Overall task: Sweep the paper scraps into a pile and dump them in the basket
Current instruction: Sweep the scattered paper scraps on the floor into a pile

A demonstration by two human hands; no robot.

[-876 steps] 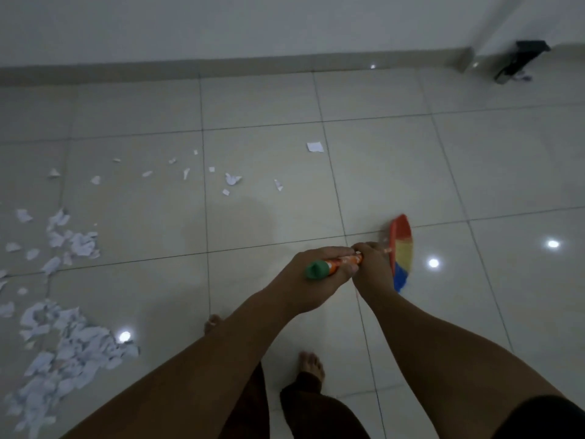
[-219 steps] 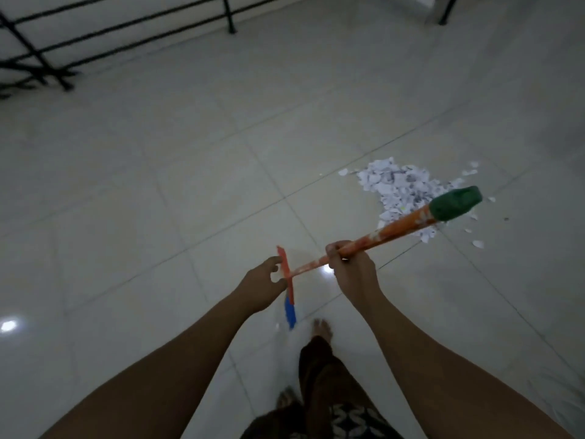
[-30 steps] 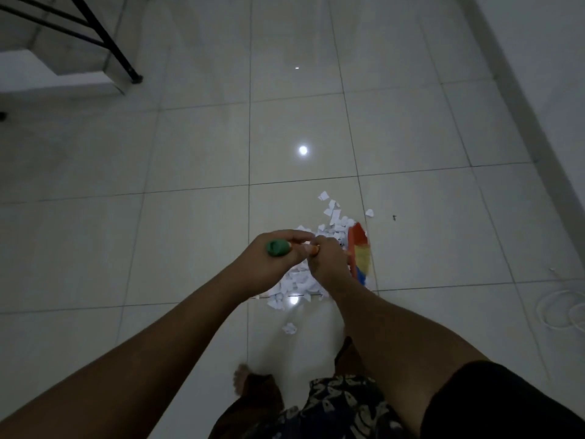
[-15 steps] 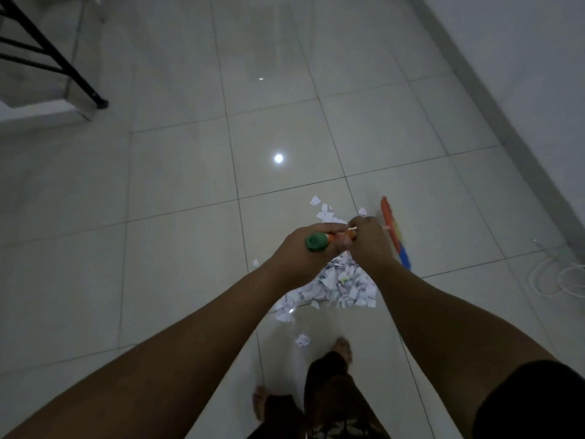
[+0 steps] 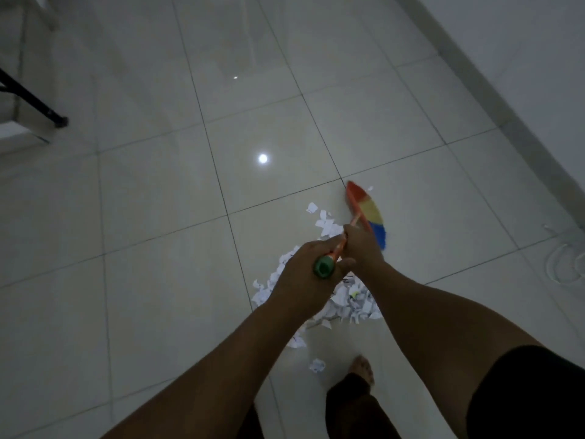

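Observation:
A broom with an orange handle, a green end cap and a red, yellow and blue head (image 5: 368,213) rests its bristles on the tiled floor. My left hand (image 5: 308,277) grips the handle's top at the green cap. My right hand (image 5: 361,245) grips the handle just below it. A pile of white paper scraps (image 5: 351,304) lies under my hands, partly hidden by them. The broom head stands at the pile's far right edge. A few loose scraps (image 5: 317,365) lie near my foot, and one small scrap (image 5: 369,188) sits beyond the broom head. No basket is in view.
A wall with a grey baseboard (image 5: 493,99) runs along the right. A white cable loop (image 5: 566,264) lies on the floor at the right edge. A black metal leg (image 5: 34,101) and a white step sit at the upper left. My bare foot (image 5: 364,370) is below the pile.
The broom head has swung out to the far right of the pile and farther from me. My view has shifted, and the pile now sits closer below my hands.

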